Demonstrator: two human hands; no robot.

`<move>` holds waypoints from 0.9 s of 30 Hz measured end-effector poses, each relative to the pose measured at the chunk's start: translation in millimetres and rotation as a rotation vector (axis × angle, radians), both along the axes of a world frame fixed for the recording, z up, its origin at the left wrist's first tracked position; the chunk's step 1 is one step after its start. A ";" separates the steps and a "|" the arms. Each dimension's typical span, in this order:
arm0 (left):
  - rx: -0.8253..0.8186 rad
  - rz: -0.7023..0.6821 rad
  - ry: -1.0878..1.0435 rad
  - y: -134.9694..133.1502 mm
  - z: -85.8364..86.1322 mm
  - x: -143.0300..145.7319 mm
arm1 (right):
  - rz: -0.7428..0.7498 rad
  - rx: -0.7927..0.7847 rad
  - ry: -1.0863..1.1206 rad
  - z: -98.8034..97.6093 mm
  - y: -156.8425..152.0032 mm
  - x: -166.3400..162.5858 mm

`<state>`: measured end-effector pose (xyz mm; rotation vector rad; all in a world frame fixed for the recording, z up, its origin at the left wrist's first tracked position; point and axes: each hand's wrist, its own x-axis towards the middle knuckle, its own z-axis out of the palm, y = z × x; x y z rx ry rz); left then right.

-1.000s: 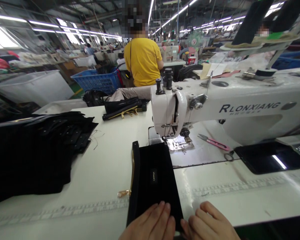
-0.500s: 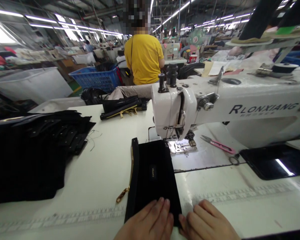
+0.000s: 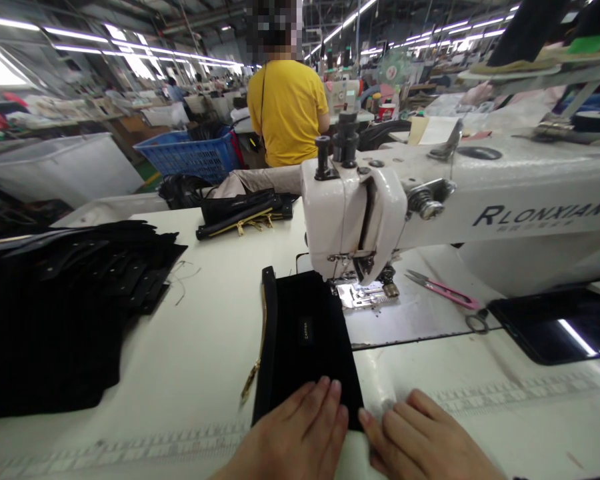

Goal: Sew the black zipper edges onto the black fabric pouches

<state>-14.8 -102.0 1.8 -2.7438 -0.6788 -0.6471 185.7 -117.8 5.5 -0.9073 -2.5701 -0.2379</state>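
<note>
A black fabric pouch point(image 3: 310, 360) lies flat on the white table, its far right corner at the presser foot point(image 3: 363, 290) of the sewing machine point(image 3: 355, 207). A small label point(image 3: 305, 329) sits on the cloth, and a gold zipper point(image 3: 264, 320) with its pull runs along the left edge. My left hand point(image 3: 300, 433) rests flat on the near end of the pouch, fingers stretched out side by side. Curled at the near right corner is my right hand point(image 3: 415, 437), closed on the pouch's edge; its thumb is mostly hidden.
Pink-handled thread snips point(image 3: 447, 291) and a dark phone point(image 3: 555, 323) lie right of the needle. A stack of black pieces point(image 3: 55, 320) covers the table's left side. Zippered black pouches point(image 3: 247, 213) lie behind. Beyond, a person in a yellow shirt point(image 3: 287, 113) faces away.
The pouch has slid slightly away from me along the machine, with both hands moving along with it. The zipper pull has swung a little. The view has shifted slightly.
</note>
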 end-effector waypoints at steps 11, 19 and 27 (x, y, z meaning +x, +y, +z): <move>-0.064 0.000 0.113 25.7 7.5 -3.7 | -0.003 -0.107 -0.032 -3.9 30.9 -1.1; -0.032 -0.005 0.118 52.0 3.9 -8.2 | -0.013 -0.216 -0.095 7.1 58.8 -4.7; -0.015 0.017 0.112 79.2 3.2 -7.8 | -0.069 -0.340 -0.107 4.9 81.0 -4.9</move>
